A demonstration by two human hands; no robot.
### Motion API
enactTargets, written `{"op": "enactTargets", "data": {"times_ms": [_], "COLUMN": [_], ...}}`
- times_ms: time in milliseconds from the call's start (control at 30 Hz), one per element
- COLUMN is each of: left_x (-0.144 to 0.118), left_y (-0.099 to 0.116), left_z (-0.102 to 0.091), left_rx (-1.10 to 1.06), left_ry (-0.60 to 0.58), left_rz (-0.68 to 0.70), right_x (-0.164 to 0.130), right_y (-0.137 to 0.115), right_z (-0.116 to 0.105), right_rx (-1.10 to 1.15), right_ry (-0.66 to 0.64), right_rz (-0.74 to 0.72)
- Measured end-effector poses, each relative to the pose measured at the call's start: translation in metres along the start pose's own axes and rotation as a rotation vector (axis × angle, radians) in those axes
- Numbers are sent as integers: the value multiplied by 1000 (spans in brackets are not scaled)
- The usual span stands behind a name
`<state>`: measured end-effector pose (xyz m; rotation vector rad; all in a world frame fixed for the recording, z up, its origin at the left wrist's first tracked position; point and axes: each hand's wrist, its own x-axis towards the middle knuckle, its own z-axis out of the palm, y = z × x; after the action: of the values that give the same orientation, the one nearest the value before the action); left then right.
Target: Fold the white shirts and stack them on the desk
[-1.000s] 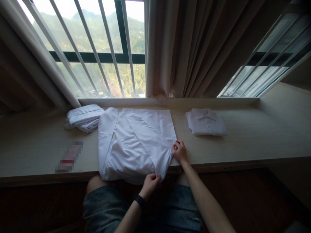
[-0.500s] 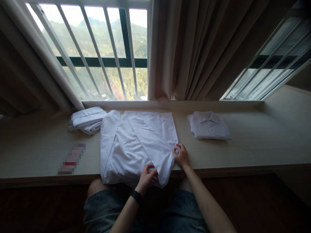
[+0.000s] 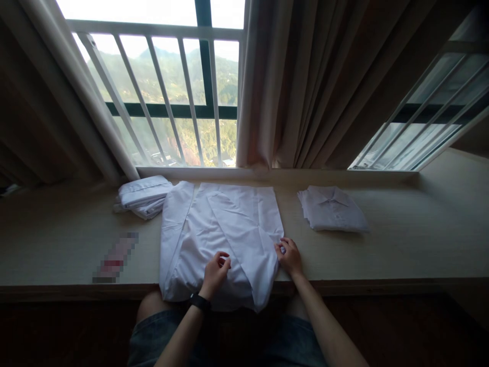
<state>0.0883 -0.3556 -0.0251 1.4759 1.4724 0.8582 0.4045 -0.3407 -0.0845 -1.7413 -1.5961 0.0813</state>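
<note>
Head view of a pale wooden window ledge (image 3: 401,244) with a white shirt (image 3: 219,234) spread flat at its centre, the near hem hanging just over the front edge. The left hand (image 3: 214,272) rests on the lower middle of the shirt, fingers curled and pinching a fold of the cloth beside a diagonal crease; a dark wristband (image 3: 200,302) circles the wrist. The right hand (image 3: 290,256) lies at the shirt's right edge, fingertips gripping the fabric where it meets the ledge. One sleeve (image 3: 173,224) is folded lengthwise along the shirt's left side.

To the left, touching or just beside that sleeve, sits a loosely folded pile of white cloth (image 3: 144,196). To the right, apart from the spread shirt, lies a neatly folded white shirt (image 3: 331,209) with its collar uppermost. A blurred red and white object (image 3: 115,257) lies on the ledge near the front edge, left of the shirt and clear of both hands.

Behind the ledge, a beige curtain (image 3: 305,86) hangs down to the sill directly beyond the shirt, between two barred windows (image 3: 168,102); green hills show through the left one. The person's knees in denim shorts (image 3: 263,336) are below the ledge. Nothing lies between the hands and the shirt.
</note>
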Motion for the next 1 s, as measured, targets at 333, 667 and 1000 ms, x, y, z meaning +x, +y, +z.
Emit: {"op": "enactTargets", "data": {"times_ms": [333,667,1000], "left_x": [41,31,35], "left_y": [-9,-19,-14], "left_z": [-48,-52,-51], "left_rx": [727,745,707], "left_ry": [43,60,68], "left_rz": [480,584,549], "right_x": [0,-3,131], "right_y": [2,3,-98], "right_z": [2,3,47], "right_rx": [31,23,156], "right_ry": [18,13,-166], "right_rz": [-7,-37,114]}}
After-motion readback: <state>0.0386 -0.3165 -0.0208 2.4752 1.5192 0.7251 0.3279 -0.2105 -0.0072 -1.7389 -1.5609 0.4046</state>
